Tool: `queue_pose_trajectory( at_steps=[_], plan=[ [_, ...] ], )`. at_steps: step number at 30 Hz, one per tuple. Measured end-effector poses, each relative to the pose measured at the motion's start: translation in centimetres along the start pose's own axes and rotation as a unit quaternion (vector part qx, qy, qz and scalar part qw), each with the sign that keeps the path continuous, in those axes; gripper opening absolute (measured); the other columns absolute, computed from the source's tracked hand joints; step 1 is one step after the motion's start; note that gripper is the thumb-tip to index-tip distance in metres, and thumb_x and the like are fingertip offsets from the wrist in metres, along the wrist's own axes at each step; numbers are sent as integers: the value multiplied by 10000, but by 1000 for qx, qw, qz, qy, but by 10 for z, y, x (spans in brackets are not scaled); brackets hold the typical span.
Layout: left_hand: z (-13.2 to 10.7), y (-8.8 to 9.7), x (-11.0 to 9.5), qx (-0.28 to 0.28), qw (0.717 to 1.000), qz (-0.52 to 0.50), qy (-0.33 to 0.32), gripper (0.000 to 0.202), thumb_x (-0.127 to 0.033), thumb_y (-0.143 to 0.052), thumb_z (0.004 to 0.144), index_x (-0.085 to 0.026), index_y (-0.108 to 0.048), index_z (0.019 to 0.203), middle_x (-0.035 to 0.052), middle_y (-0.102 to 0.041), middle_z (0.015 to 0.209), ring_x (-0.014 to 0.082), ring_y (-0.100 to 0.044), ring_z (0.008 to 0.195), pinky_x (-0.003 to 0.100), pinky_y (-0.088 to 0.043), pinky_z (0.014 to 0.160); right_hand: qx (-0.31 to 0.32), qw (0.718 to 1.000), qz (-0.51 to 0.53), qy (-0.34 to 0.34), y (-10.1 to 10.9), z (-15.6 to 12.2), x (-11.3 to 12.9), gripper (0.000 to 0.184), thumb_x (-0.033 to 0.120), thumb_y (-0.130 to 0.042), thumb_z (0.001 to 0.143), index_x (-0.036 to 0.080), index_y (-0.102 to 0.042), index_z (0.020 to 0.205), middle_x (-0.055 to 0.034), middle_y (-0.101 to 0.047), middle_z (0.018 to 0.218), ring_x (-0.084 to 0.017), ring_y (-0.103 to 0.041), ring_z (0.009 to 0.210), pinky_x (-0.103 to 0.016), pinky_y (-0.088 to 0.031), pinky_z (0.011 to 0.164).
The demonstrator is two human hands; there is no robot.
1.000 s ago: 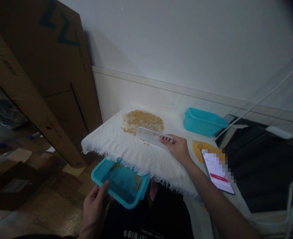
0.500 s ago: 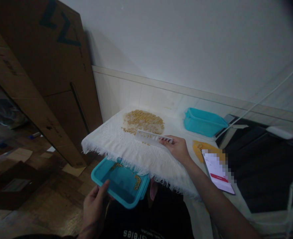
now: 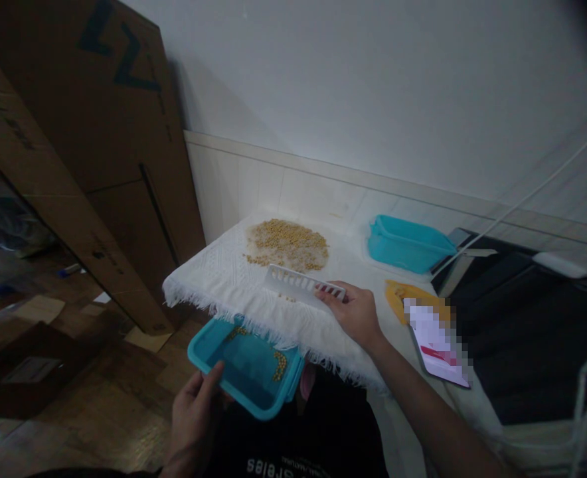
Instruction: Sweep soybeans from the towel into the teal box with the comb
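Note:
My left hand (image 3: 198, 405) grips the near left rim of a blue plastic tub (image 3: 253, 372), thumb over its edge. The tub is tucked under the fringed edge of a white cloth (image 3: 214, 272), with some yellow beans (image 3: 279, 365) in its corners. My right hand (image 3: 350, 309) is closed on the right end of a white slotted plastic strip (image 3: 293, 284), which stands on edge on the cloth. A few beans lie just in front of the strip. Behind it spreads a patch of yellow soybeans (image 3: 293, 236).
A second blue basket (image 3: 408, 245) stands at the back right, by the wall. Nearer lie a yellow packet (image 3: 397, 299) and a lit phone (image 3: 437, 352). A white cable (image 3: 522, 189) crosses on the right. A tall cardboard box (image 3: 124, 146) stands to the left of the table.
The strip in my right hand has moved slightly towards me and tilted, showing its slots more. The blue tub has shifted a little to the right with my left hand.

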State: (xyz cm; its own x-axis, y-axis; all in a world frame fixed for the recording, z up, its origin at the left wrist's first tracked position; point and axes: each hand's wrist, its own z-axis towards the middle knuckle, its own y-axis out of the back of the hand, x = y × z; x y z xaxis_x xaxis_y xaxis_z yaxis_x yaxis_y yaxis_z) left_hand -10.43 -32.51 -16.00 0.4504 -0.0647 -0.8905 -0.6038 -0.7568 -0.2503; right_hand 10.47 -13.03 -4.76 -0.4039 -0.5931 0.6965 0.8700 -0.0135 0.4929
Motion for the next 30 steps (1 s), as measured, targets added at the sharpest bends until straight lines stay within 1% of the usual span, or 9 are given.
queue_pose_trajectory(
  at_steps=[4, 6, 10, 14, 17, 20, 23, 27, 30],
  plan=[
    [-1, -1, 0, -3, 1000, -14, -2, 464, -560, -867, 601, -187, -591, 575, -39, -536, 455, 115, -474, 408, 238, -390, 424, -49, 995, -68, 62, -1, -16, 5, 228, 370, -667, 874, 191, -808, 873, -39, -768, 683, -152, -648, 496, -244, -498, 519],
    [-1, 0, 1, -5, 1000, -12, -7, 472, -562, -865, 603, -187, -581, 557, -42, -522, 443, 109, -462, 397, 233, -376, 414, -56, 990, -86, 99, -2, -23, 8, 218, 357, -650, 893, 206, -807, 868, -52, -782, 716, -168, -685, 528, -252, -528, 552],
    [1, 1, 2, 7, 1000, -14, -7, 459, -571, -855, 618, -179, -618, 598, -29, -552, 467, 111, -471, 407, 233, -375, 418, -46, 985, -87, 139, -4, -33, 14, 198, 326, -636, 915, 228, -803, 876, -60, -801, 794, -196, -749, 639, -265, -581, 622],
    [1, 1, 1, 4, 1000, -18, 3, 448, -558, -867, 608, -174, -641, 646, -17, -583, 495, 122, -494, 420, 237, -375, 417, -36, 985, -76, 150, -8, -37, 24, 187, 291, -628, 932, 225, -801, 906, -51, -805, 816, -193, -765, 674, -259, -605, 637],
    [1, 1, -2, 1, 1000, -18, -3, 444, -549, -870, 606, -178, -626, 629, -27, -564, 480, 128, -505, 426, 239, -389, 423, -35, 979, -74, 185, -10, -40, 33, 176, 234, -626, 937, 210, -798, 916, -53, -806, 830, -193, -773, 699, -254, -611, 647],
    [2, 2, -3, -11, 1000, -1, -11, 435, -545, -860, 621, -179, -625, 617, -33, -549, 469, 125, -493, 418, 242, -400, 427, -26, 972, -87, 215, -10, -47, 41, 176, 216, -622, 940, 213, -795, 909, -43, -806, 824, -187, -771, 681, -257, -616, 651],
    [3, 2, -4, -17, 1000, -3, -20, 428, -534, -855, 628, -184, -611, 596, -31, -544, 465, 119, -476, 411, 240, -394, 424, 3, 972, -71, 225, -10, -54, 50, 190, 215, -606, 950, 224, -793, 917, -33, -807, 831, -176, -770, 680, -252, -619, 660],
    [1, 0, -5, 0, 1000, -12, -18, 384, -508, -848, 634, -176, -653, 634, -9, -575, 499, 135, -502, 429, 245, -389, 421, 33, 975, -34, 216, -12, -62, 60, 211, 225, -582, 962, 236, -792, 944, -29, -809, 853, -169, -771, 699, -239, -614, 659],
    [-1, -2, -6, -24, 999, 2, -41, 383, -499, -856, 618, -173, -656, 623, -4, -571, 502, 141, -510, 433, 247, -382, 414, 39, 980, -15, 192, -13, -64, 64, 215, 250, -583, 963, 245, -795, 931, -20, -806, 820, -166, -764, 671, -235, -606, 643]
  ],
)
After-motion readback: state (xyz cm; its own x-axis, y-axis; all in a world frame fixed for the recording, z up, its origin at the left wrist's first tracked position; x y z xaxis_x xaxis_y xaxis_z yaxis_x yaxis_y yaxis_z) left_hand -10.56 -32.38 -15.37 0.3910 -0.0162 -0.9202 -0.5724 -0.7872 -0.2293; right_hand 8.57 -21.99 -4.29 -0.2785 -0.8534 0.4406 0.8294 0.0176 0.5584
